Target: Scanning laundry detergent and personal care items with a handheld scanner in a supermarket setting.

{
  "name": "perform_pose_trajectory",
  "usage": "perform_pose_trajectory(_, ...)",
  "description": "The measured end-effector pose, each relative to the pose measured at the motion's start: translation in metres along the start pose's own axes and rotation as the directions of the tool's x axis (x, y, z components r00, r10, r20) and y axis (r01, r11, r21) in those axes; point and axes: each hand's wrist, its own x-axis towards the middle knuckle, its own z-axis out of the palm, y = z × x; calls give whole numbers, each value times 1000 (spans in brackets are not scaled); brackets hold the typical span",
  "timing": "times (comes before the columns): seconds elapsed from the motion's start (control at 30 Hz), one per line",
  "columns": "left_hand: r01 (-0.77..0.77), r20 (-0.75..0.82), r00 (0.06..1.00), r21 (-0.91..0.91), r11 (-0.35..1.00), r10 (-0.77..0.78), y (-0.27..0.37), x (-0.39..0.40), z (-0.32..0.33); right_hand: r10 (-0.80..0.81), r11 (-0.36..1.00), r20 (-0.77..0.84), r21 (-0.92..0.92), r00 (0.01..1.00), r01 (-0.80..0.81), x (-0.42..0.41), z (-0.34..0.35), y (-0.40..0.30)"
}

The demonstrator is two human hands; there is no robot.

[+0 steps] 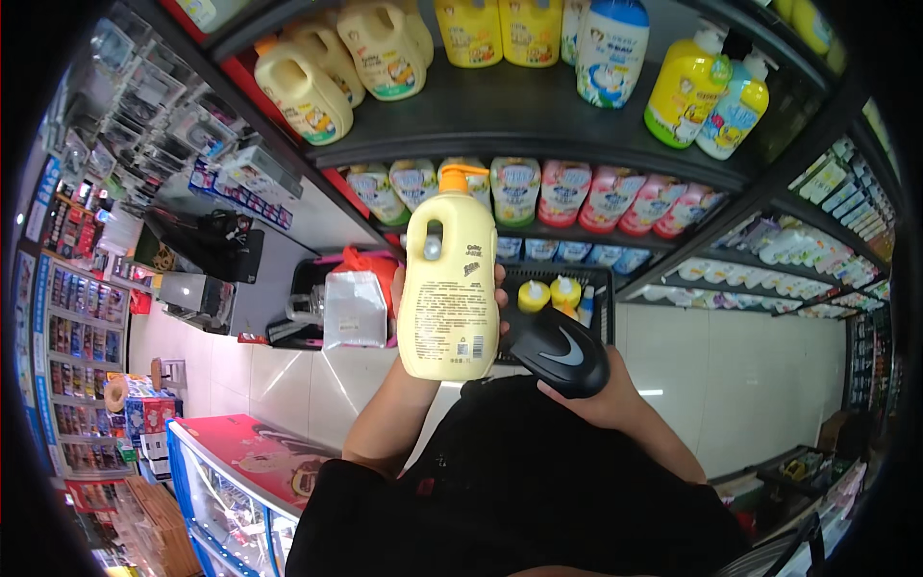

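My left hand (500, 297) grips a pale yellow pump bottle (447, 317) from behind, its fingers showing along the right side. The bottle stands upright, with an orange pump head and a moulded loop handle. Its printed back, with a barcode low on the right, is towards me. In my right hand (604, 405) is a black handheld barcode scanner (566, 353), close beside the bottle's lower right side. Part of the scanner overlaps a black plastic crate (610, 296) on the floor. Yellow bottles with white tips (535, 294) stand in that crate.
Ahead is a black shelf (461, 130) with pale yellow jugs (310, 94) and pump bottles (685, 86). Pink-labelled bottles (566, 195) line the tier below. A pink-rimmed basket (310, 343) with plastic packaging stands at left. A glass-sided chest cabinet (238, 498) is at lower left.
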Motion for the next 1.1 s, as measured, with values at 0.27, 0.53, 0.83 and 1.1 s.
perform_pose_trajectory(0.27,-413,31,894,447,794,448,20,67,53,61,993,-94,104,994,-51,5,-54,25)
perform_pose_trajectory(0.53,-502,27,722,709,496,691,65,121,97,171,967,-101,206,980,-147,13,-80,79)
perform_pose_trajectory(0.83,-500,312,404,862,-78,860,131,183,109,219,939,-266,318,939,-129,28,-39,64)
perform_pose_trajectory(1.1,-160,668,305,738,-655,678,176,179,71,215,944,-318,312,923,-112,46,25,49)
